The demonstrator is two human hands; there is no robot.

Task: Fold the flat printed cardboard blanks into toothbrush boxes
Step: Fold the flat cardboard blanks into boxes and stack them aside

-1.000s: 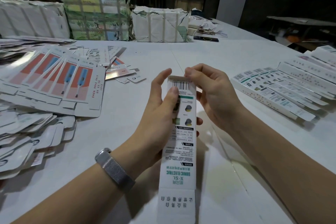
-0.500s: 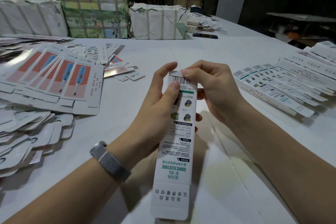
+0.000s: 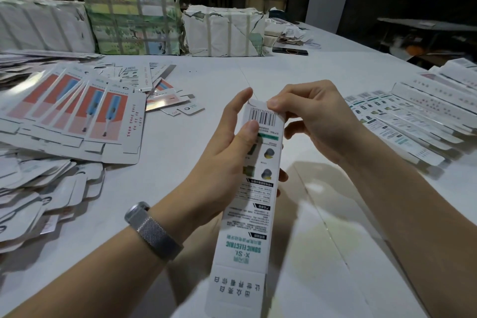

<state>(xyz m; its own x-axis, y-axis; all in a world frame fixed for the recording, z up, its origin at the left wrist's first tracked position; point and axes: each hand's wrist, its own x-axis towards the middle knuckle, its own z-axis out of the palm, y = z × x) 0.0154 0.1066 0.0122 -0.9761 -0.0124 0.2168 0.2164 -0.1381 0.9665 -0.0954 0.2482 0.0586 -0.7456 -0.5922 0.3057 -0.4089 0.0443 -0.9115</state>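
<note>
A person's left hand (image 3: 227, 160) grips a long printed toothbrush box (image 3: 254, 188) by its left side, thumb across the barcode panel and fingertips showing past the right edge, while the right hand (image 3: 312, 121) pinches the small end flap (image 3: 259, 104) at the box's far end between thumb and forefinger. The box is held above the white desk (image 3: 322, 227), running from between the two hands back toward the camera, its near end flap still open. A mesh-band watch (image 3: 152, 231) sits on the left wrist. Flat blanks (image 3: 77, 111) printed with red panels fan across the desk to the left; folded boxes (image 3: 402, 121) lie in a row to the right. Wrapped bundles (image 3: 134, 20) stand along the far edge.
</note>
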